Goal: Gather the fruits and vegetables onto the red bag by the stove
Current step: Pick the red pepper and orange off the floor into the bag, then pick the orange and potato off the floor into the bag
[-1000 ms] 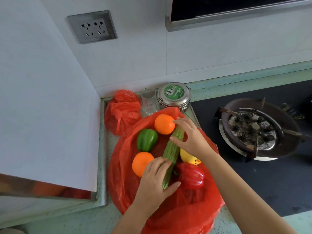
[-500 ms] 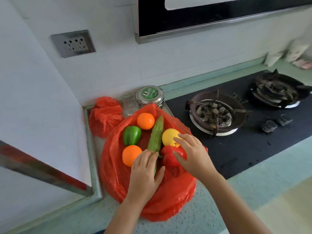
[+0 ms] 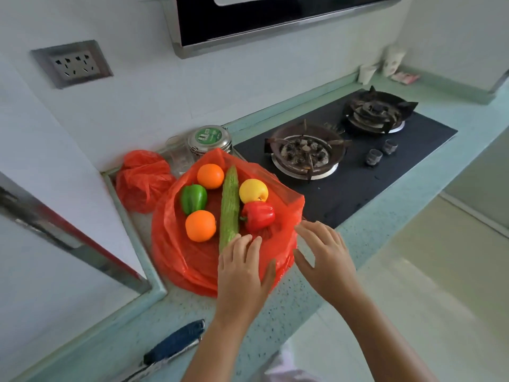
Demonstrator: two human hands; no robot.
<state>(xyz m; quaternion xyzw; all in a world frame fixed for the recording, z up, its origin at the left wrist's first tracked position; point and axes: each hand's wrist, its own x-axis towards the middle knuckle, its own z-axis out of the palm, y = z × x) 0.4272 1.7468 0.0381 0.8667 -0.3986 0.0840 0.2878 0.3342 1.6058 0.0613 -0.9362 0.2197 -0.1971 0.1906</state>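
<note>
Lying on the bag [image 3: 172, 245] left of the stove [image 3: 358, 188]: cucumber [image 3: 229, 206] centrally; far orange [image 3: 210, 176], pepper [image 3: 193, 198], near orange [image 3: 200, 226] leftward; apple [image 3: 253, 191] behind second pepper [image 3: 258, 215] rightward.

Bag [image 3: 190, 260]: red, see-through plastic. On bag, far edge: orange [image 3: 210, 176], plain orange. On bag, near left: second orange [image 3: 200, 226], same colour. On bag, left: green pepper [image 3: 193, 198], glossy. Down bag's middle: cucumber [image 3: 230, 205], pale green, faint ridged lines. On bag, right: fruit [image 3: 253, 191], plain yellow; red pepper [image 3: 259, 215], glossy. Left of bag: bunched bag [image 3: 143, 180], same red. Behind bag: tin [image 3: 210, 139], silver, green-and-white label on lid; glass [image 3: 179, 157], clear. Right of bag: stove [image 3: 358, 183], black; burners [image 3: 304, 154], dark brown, silver rings. Under bag: counter [image 3: 303, 307], pale teal, dark speckles. Near side of bag: item [image 3: 176, 340], dark blue. Above bag: wall [image 3: 143, 106], white; socket [image 3: 73, 63], grey; hood [image 3: 275, 12], black, silver rim.
</note>
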